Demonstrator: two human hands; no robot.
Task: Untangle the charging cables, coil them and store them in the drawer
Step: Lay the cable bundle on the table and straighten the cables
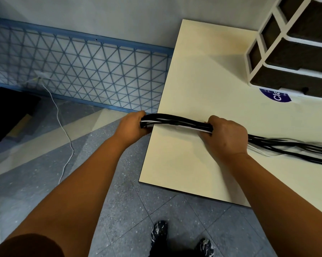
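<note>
Between the two hands a bundle of charging cables [176,122], black with a few white strands, runs as one thick, slightly arched bunch just above the near left part of the cream desk [202,71]. The left hand [133,125] has its grip clenched round the bundle's end, which sits just past the desk's left edge, over the grey tiled floor [130,210]. The right hand [226,136] has its grip wrapped round the same bundle further along, knuckles up, over the desk. To the right of that grip the cables spread into loose strands [290,147] that lie on the desk and run off the right edge of the view. Beyond the right grip, at the desk's far right, stands a white drawer unit [293,52] with dark drawers; all those in view look closed. Left of the left grip, a thin white cord [63,127] trails down across the floor from a blue wire-mesh panel [82,71] that leans against the wall.
</note>
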